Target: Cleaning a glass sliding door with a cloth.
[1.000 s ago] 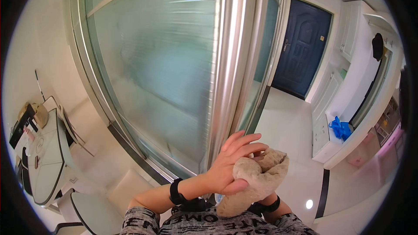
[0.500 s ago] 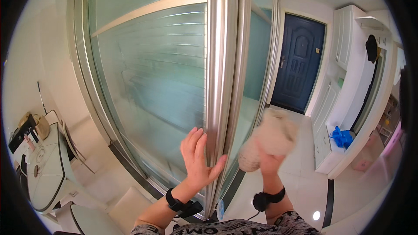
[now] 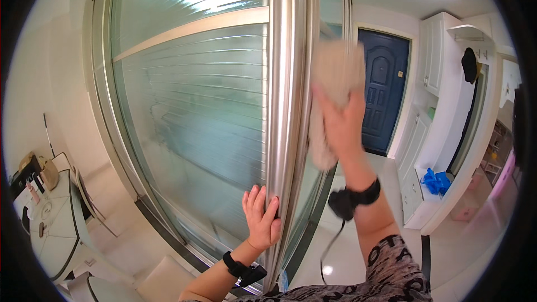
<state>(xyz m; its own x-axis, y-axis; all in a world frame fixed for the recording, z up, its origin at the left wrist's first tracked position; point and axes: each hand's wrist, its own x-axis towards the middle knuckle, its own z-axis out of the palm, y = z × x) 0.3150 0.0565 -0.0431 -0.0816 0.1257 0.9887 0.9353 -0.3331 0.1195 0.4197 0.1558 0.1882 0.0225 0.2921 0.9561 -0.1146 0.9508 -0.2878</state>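
Note:
In my raised right hand is a cream-coloured cloth, bunched up and smeared by motion. Part of the cloth hangs below the hand. It is beside the right face of a sliding glass door; whether it presses on the glass I cannot tell. Lower down, my left hand lies against the silver metal door frame, fingers pointing up and thumb apart, with nothing seen in it. Each wrist wears a black strap with a small device, and a cable hangs from the right one.
At the left stands a glass-topped table with bottles and a bag, a chair nearby. Past the glass are a dark blue door and white cabinets with a blue plastic bag. A dark floor strip runs along the glass.
My right hand has swung upward with the cloth, closer to the metal frame. My left hand has dropped slightly and come nearer the frame. The view has shifted a little.

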